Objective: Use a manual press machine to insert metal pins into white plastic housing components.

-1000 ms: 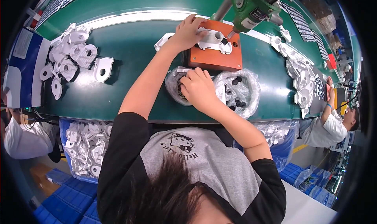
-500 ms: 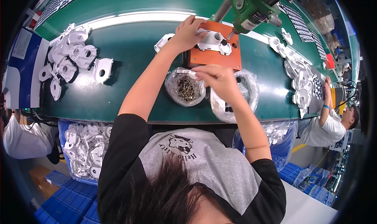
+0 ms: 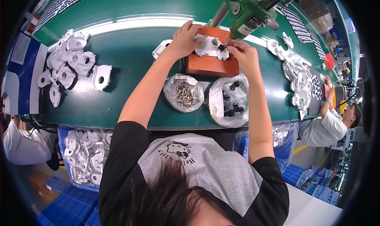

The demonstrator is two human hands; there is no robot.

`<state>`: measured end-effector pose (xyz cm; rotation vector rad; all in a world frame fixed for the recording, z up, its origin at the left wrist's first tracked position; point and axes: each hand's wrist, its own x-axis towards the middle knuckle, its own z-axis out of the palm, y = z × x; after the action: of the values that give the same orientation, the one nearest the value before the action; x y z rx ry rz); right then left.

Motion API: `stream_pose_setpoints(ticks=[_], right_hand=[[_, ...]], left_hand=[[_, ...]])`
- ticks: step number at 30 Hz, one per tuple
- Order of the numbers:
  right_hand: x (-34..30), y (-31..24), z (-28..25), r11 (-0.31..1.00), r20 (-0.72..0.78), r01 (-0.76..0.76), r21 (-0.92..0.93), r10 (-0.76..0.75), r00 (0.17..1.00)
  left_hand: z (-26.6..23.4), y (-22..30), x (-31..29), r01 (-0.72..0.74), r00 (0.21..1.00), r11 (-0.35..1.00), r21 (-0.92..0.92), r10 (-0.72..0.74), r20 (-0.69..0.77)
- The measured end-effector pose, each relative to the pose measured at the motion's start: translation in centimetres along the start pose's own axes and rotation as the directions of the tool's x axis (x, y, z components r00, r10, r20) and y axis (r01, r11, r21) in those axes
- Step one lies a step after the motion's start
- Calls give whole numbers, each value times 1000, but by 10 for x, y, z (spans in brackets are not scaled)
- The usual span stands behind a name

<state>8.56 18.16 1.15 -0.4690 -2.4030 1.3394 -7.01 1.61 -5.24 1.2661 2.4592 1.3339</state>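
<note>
A white plastic housing (image 3: 206,47) sits on the orange fixture block (image 3: 209,66), with a black cap (image 3: 221,47) at its right side. My left hand (image 3: 185,40) grips the housing's left end, the thumb resting on its top. Beside the black cap, my right hand (image 3: 244,56) has thumb and forefinger pinched together; whatever they hold is too small to make out. The tip of the green press-like machine (image 3: 243,22) comes down right by those fingertips. Nearer me lie a clear bag of metal screws (image 3: 185,96) and a clear bag of black caps (image 3: 236,108).
White plastic parts are piled on the green table at left (image 3: 81,62) and right (image 3: 299,81). Another white part (image 3: 160,49) lies left of the fixture. Below the table edge stands a lined bin of white parts (image 3: 88,156). A co-worker (image 3: 330,125) sits at far right.
My right hand has moved from above the screw bag up to the black cap on the fixture, uncovering the bag of caps. My left hand stays on the housing.
</note>
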Motion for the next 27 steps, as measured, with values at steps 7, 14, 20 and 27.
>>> stream_pose_setpoints(ticks=[7,14,20,27], right_hand=[[9,8,6,1000,-2,3,12,-3,1000],[22,12,14,995,-4,48,88,-48,999],[12,-4,12,998,-41,-55,37,56,998],[-14,11,20,910,-90,366,-194,-388,917]], left_hand=[[1,3,-2,-30,999,995,99,33,-32],[1,-6,5,-15,1000,999,-29,15,4],[1,-10,8,-159,986,986,45,161,-52],[-15,43,-15,-38,985,952,304,87,-147]])
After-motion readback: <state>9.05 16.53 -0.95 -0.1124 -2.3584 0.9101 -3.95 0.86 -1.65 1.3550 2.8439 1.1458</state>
